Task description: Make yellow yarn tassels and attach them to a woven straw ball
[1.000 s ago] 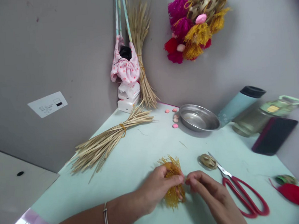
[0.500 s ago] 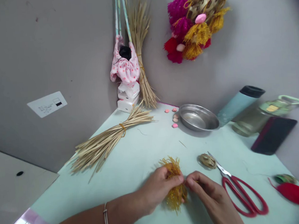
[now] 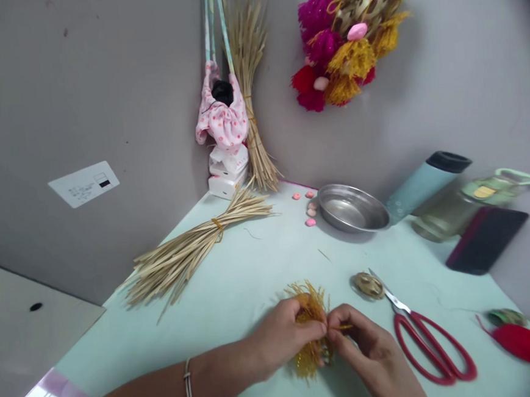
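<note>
Likely a craft workspace: straw bundles (image 3: 198, 246), scissors (image 3: 429, 338), tassels (image 3: 350, 60).

Bowl (image 3: 354, 208) behind scissors (image 3: 411, 312); tied straw bundle (image 3: 195, 244) left of both

Got pink dotted cloth bag (image 3: 225, 125) over white boxes (image 3: 227, 178) at desk's (image 3: 269, 253) back corner; blue bottle (image 3: 422, 187), greenish bottle (image 3: 452, 211) & prob. phone (image 3: 487, 240) (blurry) nr right edge.

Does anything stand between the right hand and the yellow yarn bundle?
Only the thumb of the left hand, across the yarn bundle beside the right hand's fingers. The scissors lie off to the right.
</note>
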Motion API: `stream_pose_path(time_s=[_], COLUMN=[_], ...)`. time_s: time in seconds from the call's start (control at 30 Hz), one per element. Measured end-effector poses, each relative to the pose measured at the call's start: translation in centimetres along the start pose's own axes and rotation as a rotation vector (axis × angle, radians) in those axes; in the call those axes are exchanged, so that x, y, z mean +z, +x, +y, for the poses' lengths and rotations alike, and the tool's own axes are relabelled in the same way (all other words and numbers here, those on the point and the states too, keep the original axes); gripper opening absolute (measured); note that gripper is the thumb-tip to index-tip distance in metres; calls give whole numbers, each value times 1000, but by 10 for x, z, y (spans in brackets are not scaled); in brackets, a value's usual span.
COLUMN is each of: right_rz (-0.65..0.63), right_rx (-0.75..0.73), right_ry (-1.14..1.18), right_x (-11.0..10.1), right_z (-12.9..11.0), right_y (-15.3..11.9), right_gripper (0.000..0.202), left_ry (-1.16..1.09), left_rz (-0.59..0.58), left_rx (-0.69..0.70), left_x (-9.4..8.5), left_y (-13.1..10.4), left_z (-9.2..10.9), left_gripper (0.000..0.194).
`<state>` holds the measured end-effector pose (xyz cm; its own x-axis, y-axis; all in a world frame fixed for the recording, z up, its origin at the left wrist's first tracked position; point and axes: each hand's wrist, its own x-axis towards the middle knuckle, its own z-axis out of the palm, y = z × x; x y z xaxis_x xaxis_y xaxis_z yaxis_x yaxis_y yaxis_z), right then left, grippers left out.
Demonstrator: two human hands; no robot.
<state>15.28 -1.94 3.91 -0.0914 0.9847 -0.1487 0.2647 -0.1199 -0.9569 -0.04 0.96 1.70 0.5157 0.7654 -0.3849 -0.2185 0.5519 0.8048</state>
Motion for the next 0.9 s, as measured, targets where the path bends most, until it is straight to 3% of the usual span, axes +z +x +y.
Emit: stream_pose_path(time_s=[0.37, 0.7, 0.9], right_rz=[-37, -92, -23], right_rx=[32, 61, 71], right_ry=[19, -122, -86], right_x=[-4, -8, -8], right_z=[-1, 1, -4], right_y=[1, 3, 2], right_gripper=[22, 42, 36], left_ry=[-109, -65, -92], left_rz=[-32, -54, -13], left_rx=[-33, 15, 22], left_x=[-2, 0, 0], left_y=[-1, -2, -1], left_z=[5, 3, 2], left_gripper=[33, 33, 37])
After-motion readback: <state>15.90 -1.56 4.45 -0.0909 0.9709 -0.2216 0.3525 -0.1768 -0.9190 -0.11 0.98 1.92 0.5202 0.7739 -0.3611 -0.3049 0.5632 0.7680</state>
